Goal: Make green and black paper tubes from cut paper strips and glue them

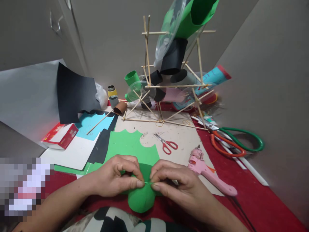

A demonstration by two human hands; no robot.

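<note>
Pinching 1 green piece (141, 200) at edge: left hand (122, 175), right hand (175, 180).

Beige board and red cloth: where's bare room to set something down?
Beige board: a nearly bare patch between the small scissors and glue gun. Red cloth: between glue gun and white strip. Crowded: around the stick frame and paper stack.
</note>
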